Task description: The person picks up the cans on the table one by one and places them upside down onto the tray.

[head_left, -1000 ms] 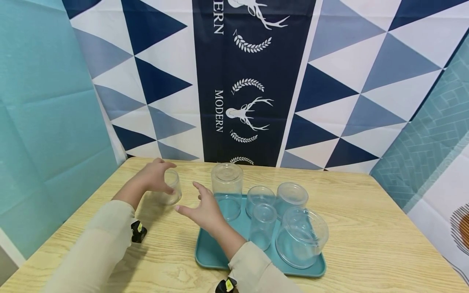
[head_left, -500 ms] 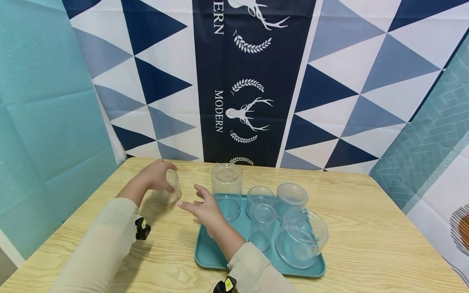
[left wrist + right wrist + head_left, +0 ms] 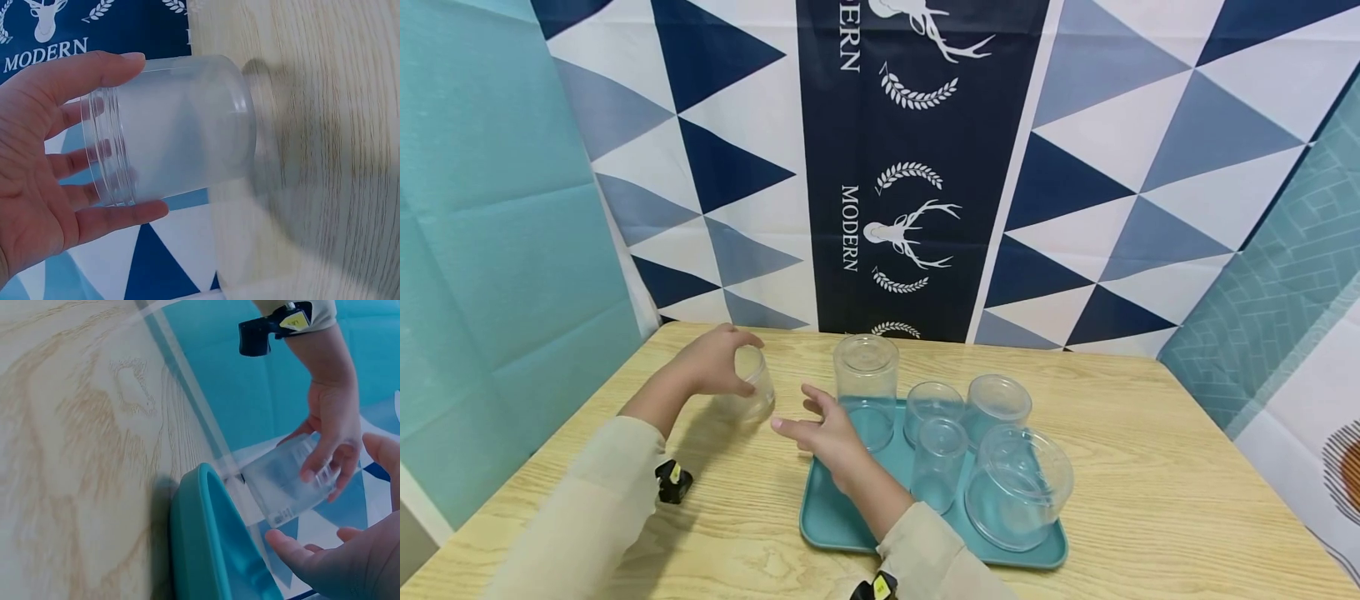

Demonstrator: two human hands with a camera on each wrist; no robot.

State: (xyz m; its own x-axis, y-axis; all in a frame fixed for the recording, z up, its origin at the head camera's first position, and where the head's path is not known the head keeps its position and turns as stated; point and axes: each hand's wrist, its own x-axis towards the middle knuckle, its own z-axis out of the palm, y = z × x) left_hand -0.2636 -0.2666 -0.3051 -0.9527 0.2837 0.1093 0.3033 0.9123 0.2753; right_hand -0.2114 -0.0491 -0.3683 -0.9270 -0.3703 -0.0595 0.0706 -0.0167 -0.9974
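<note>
My left hand [image 3: 718,362] grips a clear plastic jar [image 3: 758,392] from above, at the table's far left. In the left wrist view the thumb and fingers spread around the threaded rim of that jar [image 3: 181,125], with its smooth base towards the wood. Whether the base touches the table I cannot tell. My right hand [image 3: 827,433] holds nothing; its fingers and thumb are apart, over the left side of a teal tray [image 3: 835,521]. A tall clear jar [image 3: 867,383] on the tray stands just beyond these fingers.
Several more clear containers stand on the tray: a slim one [image 3: 938,467], a wide one [image 3: 1018,492] at the right, and two medium ones [image 3: 932,408] behind. A patterned cloth [image 3: 902,167] hangs at the table's [image 3: 1150,467] back edge.
My right hand has drawn back a little to the right, away from the jar in the left hand. The left hand keeps its hold on the jar, almost in place.
</note>
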